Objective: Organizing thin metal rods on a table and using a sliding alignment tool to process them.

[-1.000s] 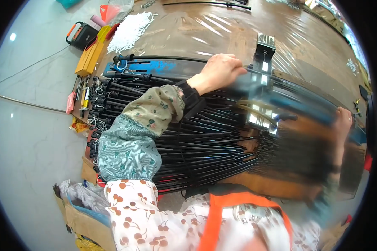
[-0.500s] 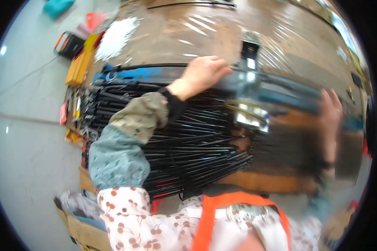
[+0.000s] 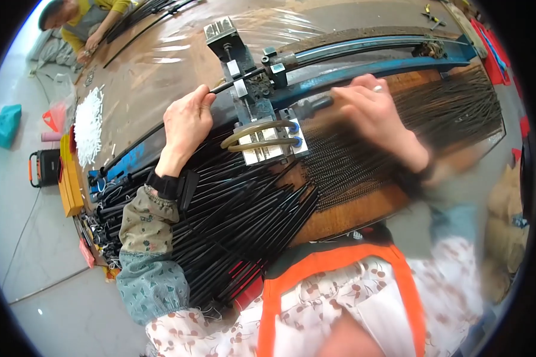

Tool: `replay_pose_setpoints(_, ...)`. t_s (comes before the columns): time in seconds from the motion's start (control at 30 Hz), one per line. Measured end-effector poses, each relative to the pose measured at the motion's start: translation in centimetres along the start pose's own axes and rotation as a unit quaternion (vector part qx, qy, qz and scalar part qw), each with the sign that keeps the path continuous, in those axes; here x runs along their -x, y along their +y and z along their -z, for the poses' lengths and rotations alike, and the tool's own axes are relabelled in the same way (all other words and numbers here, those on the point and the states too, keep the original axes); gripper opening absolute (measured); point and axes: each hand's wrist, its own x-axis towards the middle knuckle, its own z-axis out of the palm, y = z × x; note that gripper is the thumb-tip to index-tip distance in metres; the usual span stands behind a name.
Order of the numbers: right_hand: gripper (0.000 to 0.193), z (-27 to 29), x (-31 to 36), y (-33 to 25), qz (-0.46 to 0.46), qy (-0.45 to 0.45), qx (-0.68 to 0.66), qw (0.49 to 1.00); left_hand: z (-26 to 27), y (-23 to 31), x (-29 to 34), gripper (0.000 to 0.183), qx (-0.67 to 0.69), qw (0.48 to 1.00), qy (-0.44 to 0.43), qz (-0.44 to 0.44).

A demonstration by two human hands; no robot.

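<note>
My left hand (image 3: 187, 125) is closed round a thin black rod (image 3: 220, 87), whose end runs into a clamping machine (image 3: 253, 98) with a metal block and white pads. Two curved, yellowish air hoses (image 3: 259, 126) loop over the machine's near block. To the right of it my right hand (image 3: 369, 113) is smeared by motion, its fingers close beside a black cylindrical handle (image 3: 315, 106). Whether they touch the handle I cannot tell. Under my left forearm lies a thick pile of black rods (image 3: 238, 208).
Many thin, dark springy rods (image 3: 345, 160) spread to the right of the machine. A blue rail (image 3: 381, 68) runs rightward behind it. White short pieces (image 3: 88, 128) are heaped at left, near a yellow box (image 3: 69, 178). Another person (image 3: 89, 27) works at the far left.
The view has swung, so the machine appears further left. My right hand has come in from the far right to beside the black handle. My left hand still holds the rod.
</note>
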Motion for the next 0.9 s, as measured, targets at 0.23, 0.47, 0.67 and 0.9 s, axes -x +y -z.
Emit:
replay_pose_setpoints(0.23, 0.019, -2.2, -0.5, -0.3, -0.047, -0.043, -0.181, 0.981, -0.7, -0.3, 0.0, 0.018, -0.046, 0.996, 0.066, -0.046)
replay_pose_setpoints(0.47, 0.037, -0.3, -0.2, -1.4, 0.030, -0.106, -0.013, 0.994, -0.2, -3.6, -1.8, 0.013, -0.176, 0.925, 0.198, -0.273)
replay_pose_setpoints(0.67, 0.021, -3.8, 3.7, -5.4, 0.140, -0.137, 0.034, 0.980, 2.5, -10.3, 2.6, 0.018, -0.314, 0.900, 0.235, -0.190)
replay_pose_setpoints(0.9, 0.019, -2.1, 1.7, -4.9, 0.093, -0.184, -0.030, 0.978, 4.7, 5.7, 17.9, 0.022, -0.079, 0.993, -0.080, -0.038)
